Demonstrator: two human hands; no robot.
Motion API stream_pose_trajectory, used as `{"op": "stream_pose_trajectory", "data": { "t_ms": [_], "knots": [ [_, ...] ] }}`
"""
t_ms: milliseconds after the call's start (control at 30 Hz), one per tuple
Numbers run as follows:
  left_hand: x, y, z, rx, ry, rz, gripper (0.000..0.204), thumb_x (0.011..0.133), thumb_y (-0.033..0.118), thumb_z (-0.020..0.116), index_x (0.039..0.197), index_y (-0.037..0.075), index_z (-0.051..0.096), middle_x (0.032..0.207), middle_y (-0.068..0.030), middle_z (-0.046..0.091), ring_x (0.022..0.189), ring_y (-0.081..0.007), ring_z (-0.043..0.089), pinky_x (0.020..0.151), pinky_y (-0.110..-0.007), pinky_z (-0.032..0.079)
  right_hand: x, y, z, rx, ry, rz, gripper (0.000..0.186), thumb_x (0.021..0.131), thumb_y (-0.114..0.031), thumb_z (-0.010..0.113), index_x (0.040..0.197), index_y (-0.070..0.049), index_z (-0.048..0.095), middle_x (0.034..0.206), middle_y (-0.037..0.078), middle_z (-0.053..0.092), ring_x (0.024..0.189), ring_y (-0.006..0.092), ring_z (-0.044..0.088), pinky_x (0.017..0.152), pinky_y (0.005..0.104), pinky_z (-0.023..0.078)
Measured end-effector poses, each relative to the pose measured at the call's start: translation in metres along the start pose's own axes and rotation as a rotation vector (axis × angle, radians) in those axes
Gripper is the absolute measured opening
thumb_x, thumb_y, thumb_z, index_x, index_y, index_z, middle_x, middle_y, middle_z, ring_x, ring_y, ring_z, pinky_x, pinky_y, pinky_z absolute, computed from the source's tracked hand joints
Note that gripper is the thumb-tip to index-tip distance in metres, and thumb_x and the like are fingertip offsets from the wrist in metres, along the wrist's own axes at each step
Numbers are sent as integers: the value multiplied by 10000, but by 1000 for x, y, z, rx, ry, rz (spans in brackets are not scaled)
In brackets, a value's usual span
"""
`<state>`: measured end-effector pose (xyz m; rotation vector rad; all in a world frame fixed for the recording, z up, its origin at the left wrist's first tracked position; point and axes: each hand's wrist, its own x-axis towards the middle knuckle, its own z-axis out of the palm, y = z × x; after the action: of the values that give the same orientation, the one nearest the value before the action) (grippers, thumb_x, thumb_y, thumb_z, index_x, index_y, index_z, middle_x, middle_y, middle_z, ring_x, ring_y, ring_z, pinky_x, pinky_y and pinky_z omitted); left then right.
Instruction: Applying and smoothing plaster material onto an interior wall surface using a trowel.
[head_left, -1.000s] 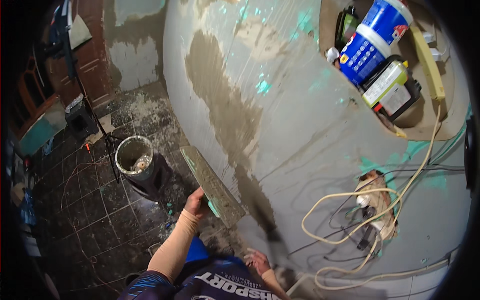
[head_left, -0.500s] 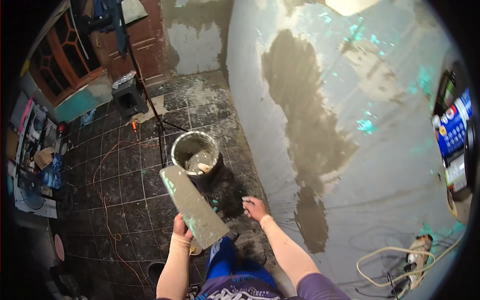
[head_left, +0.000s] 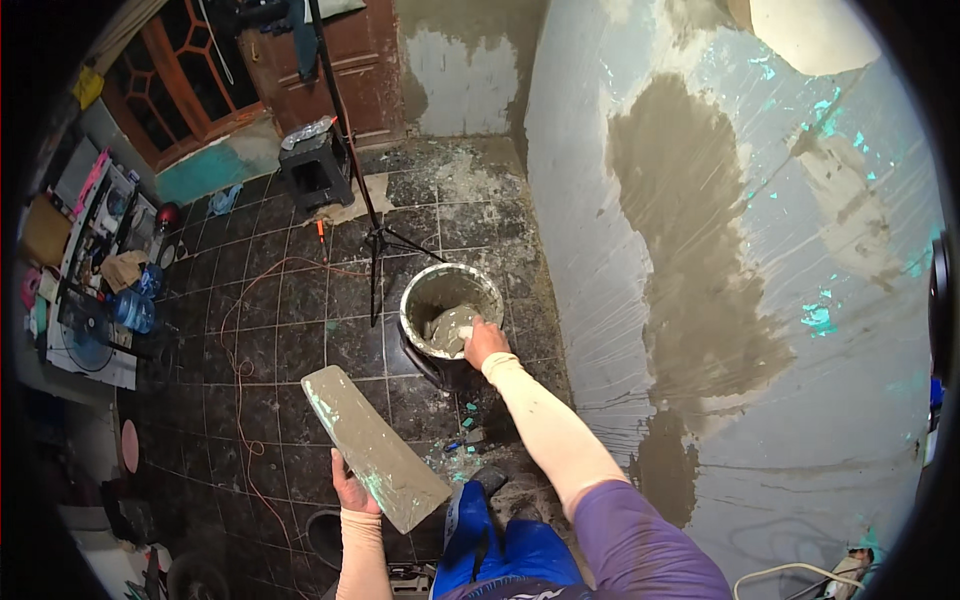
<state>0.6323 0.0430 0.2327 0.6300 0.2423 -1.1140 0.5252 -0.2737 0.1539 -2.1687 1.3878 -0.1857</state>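
My left hand (head_left: 352,485) is closed on a long plaster float (head_left: 375,440), whose flat face is smeared with grey-brown mortar and flecks of turquoise. My right hand (head_left: 487,343) reaches into a mortar bucket (head_left: 413,300) and is closed round the pale handle of a tool (head_left: 466,335); the tool's head is mostly hidden in the grey mix (head_left: 445,322). Beside me on the right, the grey wall (head_left: 600,300) carries a large wet mortar patch (head_left: 690,250) and scattered turquoise spots.
A tripod (head_left: 378,238) and black block-shaped stool (head_left: 312,172) stand beyond the bucket on dark tiles (head_left: 280,350). An orange cord (head_left: 238,365) snakes across the floor. A cluttered table with a fan (head_left: 85,330) is at left, a door (head_left: 360,90) behind, cables (head_left: 790,570) at lower right.
My view has swung left, away from the wall cavity. My right hand has moved forward into the bucket and closed on the handle there. The float has moved away from the wall.
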Motion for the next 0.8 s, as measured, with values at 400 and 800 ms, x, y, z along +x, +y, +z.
{"op": "stream_pose_trajectory", "data": {
  "t_ms": [400,800],
  "knots": [
    [-4,-47,52,11,-32,-48,553,883,480,549,1255,72,523,1197,-94,590,1083,-279,556,951,-422,434,-81,51,-25,43,-149,131,476,725,-43,600,1155,-26,396,1036,278,552,936,479,573,797,515,495],
    [88,-12,79,149,27,-158,567,883,537,508,1237,96,538,1108,-86,629,959,-244,614,838,-390,510,-134,28,-72,697,-262,243,293,920,-352,548,944,-60,551,556,55,545,431,163,540,414,313,420]
  ]
}}
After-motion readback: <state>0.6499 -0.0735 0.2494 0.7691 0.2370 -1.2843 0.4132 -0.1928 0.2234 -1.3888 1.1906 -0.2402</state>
